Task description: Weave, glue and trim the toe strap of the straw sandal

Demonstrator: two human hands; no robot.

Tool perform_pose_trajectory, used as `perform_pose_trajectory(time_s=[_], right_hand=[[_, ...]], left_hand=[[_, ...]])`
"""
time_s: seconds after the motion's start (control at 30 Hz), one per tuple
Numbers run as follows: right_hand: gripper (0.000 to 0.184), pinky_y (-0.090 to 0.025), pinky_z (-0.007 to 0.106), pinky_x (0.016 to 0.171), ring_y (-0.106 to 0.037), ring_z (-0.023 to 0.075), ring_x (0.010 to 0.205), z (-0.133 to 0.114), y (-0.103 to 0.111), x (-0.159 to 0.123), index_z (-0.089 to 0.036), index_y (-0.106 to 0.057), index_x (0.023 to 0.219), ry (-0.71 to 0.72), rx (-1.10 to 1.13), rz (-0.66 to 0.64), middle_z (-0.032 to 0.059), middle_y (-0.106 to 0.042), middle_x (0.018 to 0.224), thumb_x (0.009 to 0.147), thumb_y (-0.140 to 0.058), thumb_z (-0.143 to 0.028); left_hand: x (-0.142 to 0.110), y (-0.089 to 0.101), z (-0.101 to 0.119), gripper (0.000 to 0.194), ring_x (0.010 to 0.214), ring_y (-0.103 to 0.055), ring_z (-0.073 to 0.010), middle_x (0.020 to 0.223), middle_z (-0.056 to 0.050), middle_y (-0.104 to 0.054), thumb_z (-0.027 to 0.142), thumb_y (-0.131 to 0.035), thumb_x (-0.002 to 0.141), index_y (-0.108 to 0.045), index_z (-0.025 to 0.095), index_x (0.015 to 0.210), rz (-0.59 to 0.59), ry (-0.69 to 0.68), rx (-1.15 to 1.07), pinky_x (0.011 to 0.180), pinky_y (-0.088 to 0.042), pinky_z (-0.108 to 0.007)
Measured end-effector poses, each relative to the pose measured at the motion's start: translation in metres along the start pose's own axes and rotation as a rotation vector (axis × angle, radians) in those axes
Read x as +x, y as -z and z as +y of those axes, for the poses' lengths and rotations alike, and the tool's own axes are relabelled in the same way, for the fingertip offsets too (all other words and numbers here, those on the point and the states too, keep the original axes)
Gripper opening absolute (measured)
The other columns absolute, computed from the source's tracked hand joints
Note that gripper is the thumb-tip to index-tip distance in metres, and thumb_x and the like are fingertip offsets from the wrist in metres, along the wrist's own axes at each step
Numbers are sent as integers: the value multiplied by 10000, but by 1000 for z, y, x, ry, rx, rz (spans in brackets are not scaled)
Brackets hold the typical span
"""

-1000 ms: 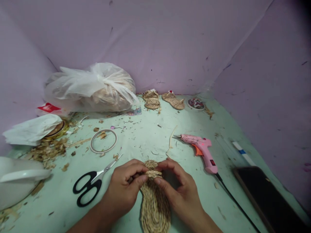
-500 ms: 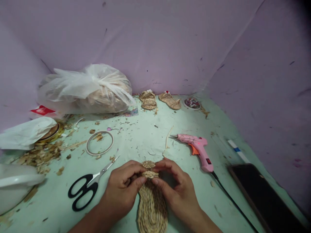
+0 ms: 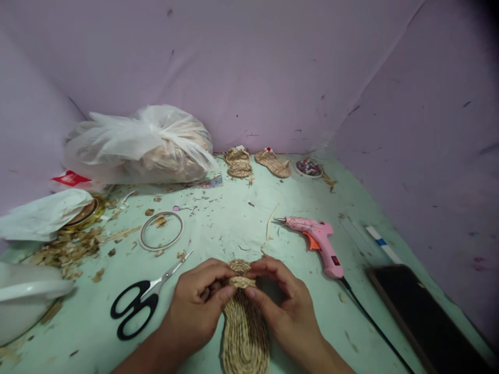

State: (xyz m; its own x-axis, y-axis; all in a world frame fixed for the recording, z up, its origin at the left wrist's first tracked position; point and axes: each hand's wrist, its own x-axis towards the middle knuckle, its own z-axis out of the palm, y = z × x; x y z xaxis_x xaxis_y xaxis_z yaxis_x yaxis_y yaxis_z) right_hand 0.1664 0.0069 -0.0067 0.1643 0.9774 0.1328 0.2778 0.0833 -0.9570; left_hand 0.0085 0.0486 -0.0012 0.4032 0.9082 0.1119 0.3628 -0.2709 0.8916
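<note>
A woven straw sandal sole (image 3: 245,332), made of coiled braid, lies on the table close in front of me. Across its far part runs a short braided strap (image 3: 241,282). My left hand (image 3: 200,298) pinches the strap's left end between thumb and fingers, and my right hand (image 3: 278,301) pinches the right end the same way. Both strap ends are partly hidden by the fingers. Just beyond my right fingertips lies a thin pale straw strand (image 3: 268,228). To the right rests a pink glue gun (image 3: 312,228) with its red light on.
Left of my hands are black-handled scissors (image 3: 142,304) and a tape ring (image 3: 161,231). Straw scraps (image 3: 68,246) and a white container (image 3: 27,301) lie farther left. A stuffed plastic bag (image 3: 144,148), small straw sandals (image 3: 273,163) and a bead dish (image 3: 309,167) stand behind; a phone (image 3: 421,311) lies right.
Almost nothing differs. The whole view has shifted very slightly, and both hands keep the same pinch on the strap.
</note>
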Motion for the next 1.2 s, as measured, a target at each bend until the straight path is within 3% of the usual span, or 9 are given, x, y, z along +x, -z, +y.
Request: perform_pose_trajectory(time_s=[0.2,0.4,0.5,0.63,0.73,0.83,1.03,1.13,1.2], right_hand=[[194,-481,358,778,-627,192,810,-2,1,1,-222,-574,927,53,11,-33,32,-671,849,738,-612,-203],[231,-479,355,811,-600,211,920,-2,12,-5,-211,-554,979,-61,-96,22,66,-651,963,758,-592,-263],[325,-475,371,805,-600,217,900,1,21,-10,-208,-528,1040,-102,-215,-57,71,-647,973,729,-608,-247],[447,-486,345,659,-612,200,727,-2,24,-16,-237,-509,1108,-166,-382,-199,43,-664,905,680,-640,-227],[514,-480,368,646,-616,227,738,-5,21,-19,-229,-491,1151,-151,-503,-223,54,-668,915,661,-644,-208],[536,-493,373,702,-629,221,796,-3,17,-17,-217,-441,1208,-71,-424,-223,53,-672,920,694,-566,-129],[419,-493,360,804,-632,185,913,1,24,-8,-198,-458,1194,51,-215,-25,83,-659,1017,783,-448,-118],[266,-505,323,706,-638,179,780,-7,28,-10,-183,-552,1032,8,-193,61,61,-669,870,771,-503,-181],[134,-492,281,591,-612,156,643,-13,30,-13,-180,-586,873,-81,-116,22,34,-652,743,753,-544,-223]], left_hand=[[-4,1,0,112,493,-479,-60,797,-15,-607,149,-566,713,-625,178,803,44,17,-1,433,-389,-167],[-2,11,8,123,499,-494,-87,801,-30,-599,216,-508,754,-601,171,822,197,73,134,451,-407,-209],[0,19,13,157,547,-523,-120,728,-10,-598,164,-479,740,-611,188,821,52,190,269,524,-427,-240],[2,21,16,284,791,-588,-172,850,-35,-645,59,-420,709,-634,193,840,-105,189,328,728,-440,-293],[1,17,18,323,825,-591,-178,858,-49,-658,37,-397,702,-654,182,834,-163,170,349,759,-425,-292],[-3,15,24,325,772,-598,-181,797,-45,-677,50,-393,696,-672,186,792,-166,218,394,714,-416,-282],[-15,26,48,238,613,-567,-185,635,-38,-663,138,-453,703,-679,208,680,-290,239,555,546,-317,-256],[-13,29,56,223,633,-570,-180,652,-31,-662,167,-458,719,-677,206,704,-310,241,546,575,-337,-259],[-10,29,56,205,629,-563,-168,642,-18,-649,178,-459,716,-662,198,691,-309,270,472,588,-357,-256]])
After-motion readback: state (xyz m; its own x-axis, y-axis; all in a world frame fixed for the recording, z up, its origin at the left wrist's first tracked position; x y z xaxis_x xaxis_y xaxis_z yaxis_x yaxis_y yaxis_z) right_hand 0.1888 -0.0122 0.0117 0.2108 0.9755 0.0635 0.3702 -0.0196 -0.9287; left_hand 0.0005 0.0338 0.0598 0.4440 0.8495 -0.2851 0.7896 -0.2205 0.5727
